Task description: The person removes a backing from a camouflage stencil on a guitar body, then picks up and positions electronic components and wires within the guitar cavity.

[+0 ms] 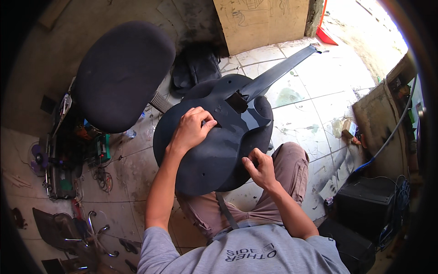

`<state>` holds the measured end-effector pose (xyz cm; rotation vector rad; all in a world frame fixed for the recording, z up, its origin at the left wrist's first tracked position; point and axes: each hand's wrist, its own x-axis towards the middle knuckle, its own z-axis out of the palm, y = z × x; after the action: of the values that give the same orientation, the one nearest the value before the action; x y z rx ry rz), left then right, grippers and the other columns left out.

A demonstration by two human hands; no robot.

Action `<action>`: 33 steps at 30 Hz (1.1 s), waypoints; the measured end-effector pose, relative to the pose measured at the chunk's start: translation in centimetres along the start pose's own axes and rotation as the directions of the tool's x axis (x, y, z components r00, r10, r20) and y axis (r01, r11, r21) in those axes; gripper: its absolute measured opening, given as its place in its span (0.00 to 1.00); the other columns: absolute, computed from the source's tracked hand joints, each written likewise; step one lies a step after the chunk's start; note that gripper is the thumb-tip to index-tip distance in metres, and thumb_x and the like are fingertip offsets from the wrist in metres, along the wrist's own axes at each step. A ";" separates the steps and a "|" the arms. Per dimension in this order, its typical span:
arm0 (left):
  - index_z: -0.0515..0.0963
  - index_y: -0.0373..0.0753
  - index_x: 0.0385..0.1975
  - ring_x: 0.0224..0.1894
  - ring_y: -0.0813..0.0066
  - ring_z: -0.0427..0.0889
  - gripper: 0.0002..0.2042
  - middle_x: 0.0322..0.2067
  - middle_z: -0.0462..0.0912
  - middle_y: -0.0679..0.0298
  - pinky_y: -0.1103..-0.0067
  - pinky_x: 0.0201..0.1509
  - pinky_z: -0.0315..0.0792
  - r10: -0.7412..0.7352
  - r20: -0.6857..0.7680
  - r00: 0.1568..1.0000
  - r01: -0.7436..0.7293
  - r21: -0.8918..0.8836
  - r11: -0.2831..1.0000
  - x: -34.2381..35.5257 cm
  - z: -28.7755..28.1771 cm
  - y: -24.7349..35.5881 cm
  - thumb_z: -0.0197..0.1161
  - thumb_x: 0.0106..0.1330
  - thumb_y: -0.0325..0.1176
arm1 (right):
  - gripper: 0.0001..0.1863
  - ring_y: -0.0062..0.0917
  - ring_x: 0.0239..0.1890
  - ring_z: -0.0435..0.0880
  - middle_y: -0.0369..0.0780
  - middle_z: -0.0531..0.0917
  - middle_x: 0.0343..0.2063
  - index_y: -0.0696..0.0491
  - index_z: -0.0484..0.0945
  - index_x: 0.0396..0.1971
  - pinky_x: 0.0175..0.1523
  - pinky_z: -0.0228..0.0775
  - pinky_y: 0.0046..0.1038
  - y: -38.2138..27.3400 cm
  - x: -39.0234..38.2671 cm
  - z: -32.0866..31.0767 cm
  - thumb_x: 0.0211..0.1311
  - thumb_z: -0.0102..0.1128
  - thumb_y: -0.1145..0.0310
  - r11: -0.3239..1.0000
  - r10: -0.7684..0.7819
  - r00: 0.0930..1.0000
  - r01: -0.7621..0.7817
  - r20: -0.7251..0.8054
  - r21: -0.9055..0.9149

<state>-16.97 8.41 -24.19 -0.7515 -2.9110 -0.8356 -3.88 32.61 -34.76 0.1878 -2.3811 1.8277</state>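
Observation:
A dark blue-grey electric guitar (214, 146) lies face up across a black chair seat (265, 137), its neck pointing to the far right. Its body has a square opening near the neck and a few small holes. My left hand (190, 129) rests on the middle of the body with its fingers curled, next to a dark slot; whatever they hold, if anything, is hidden. My right hand (260, 170) is over the body's near right edge, thumb and fingers drawn together. I cannot make out anything between them.
The chair's black backrest (125, 75) stands at the left, with a black bag (196, 68) behind it. Tools and electronic parts (61, 160) lie along the left wall. A black box (365, 198) and cables stand at the right. A wooden board (264, 25) leans at the back.

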 end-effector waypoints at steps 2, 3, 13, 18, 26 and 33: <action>0.88 0.37 0.37 0.44 0.61 0.82 0.07 0.36 0.85 0.62 0.69 0.54 0.75 0.015 -0.009 1.000 -0.015 -0.002 1.000 -0.7 0.0 -1.1 0.70 0.68 0.33 | 0.14 0.20 0.20 0.70 0.38 0.74 0.18 0.58 0.71 0.25 0.28 0.63 0.26 -0.2 0.3 -0.1 0.63 0.69 0.71 0.996 0.055 0.998 -0.054 -0.008 0.065; 0.88 0.37 0.37 0.44 0.61 0.82 0.07 0.36 0.85 0.62 0.69 0.54 0.75 0.019 -0.008 1.000 -0.019 -0.015 1.000 -1.0 -0.1 -1.4 0.70 0.68 0.33 | 0.14 0.18 0.21 0.71 0.37 0.74 0.18 0.58 0.71 0.25 0.28 0.63 0.25 -0.6 0.6 -0.3 0.63 0.69 0.72 0.993 0.069 0.998 -0.069 0.003 0.099; 0.88 0.37 0.34 0.45 0.61 0.80 0.07 0.36 0.84 0.61 0.68 0.55 0.74 0.046 0.179 0.983 -0.036 -0.060 0.998 0.1 -0.2 -1.0 0.70 0.66 0.34 | 0.08 0.24 0.26 0.81 0.42 0.82 0.25 0.60 0.75 0.33 0.34 0.72 0.26 0.2 3.0 -0.6 0.57 0.66 0.76 0.997 -0.056 0.993 0.050 0.104 0.060; 0.85 0.38 0.31 0.43 0.61 0.80 0.06 0.35 0.84 0.62 0.68 0.53 0.73 0.071 0.105 0.992 -0.073 0.016 0.997 -0.5 0.3 -0.8 0.71 0.65 0.32 | 0.08 0.27 0.26 0.82 0.43 0.83 0.25 0.60 0.76 0.33 0.34 0.72 0.28 0.2 2.9 -0.2 0.57 0.66 0.74 0.996 -0.087 0.995 0.088 0.058 -0.009; 0.78 0.41 0.30 0.43 0.62 0.78 0.05 0.35 0.80 0.65 0.68 0.51 0.67 0.141 -0.113 0.984 -0.135 0.057 0.989 -2.3 2.5 -1.0 0.67 0.67 0.29 | 0.09 0.36 0.28 0.86 0.48 0.85 0.28 0.60 0.77 0.34 0.36 0.75 0.33 0.3 2.9 -0.1 0.57 0.65 0.72 0.995 -0.084 0.994 0.087 0.066 -0.049; 0.78 0.40 0.30 0.43 0.61 0.77 0.04 0.33 0.79 0.64 0.68 0.52 0.67 0.240 -0.168 0.956 -0.213 0.163 0.963 -2.5 2.2 0.6 0.67 0.64 0.27 | 0.10 0.38 0.30 0.86 0.48 0.85 0.28 0.61 0.77 0.34 0.38 0.76 0.33 -0.1 3.3 -0.2 0.56 0.65 0.72 0.998 -0.023 0.997 0.028 0.080 -0.056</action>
<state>-14.20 8.83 -26.15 -0.9188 -2.6226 -0.6293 -7.10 32.76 -34.03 0.2881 -2.4682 1.7710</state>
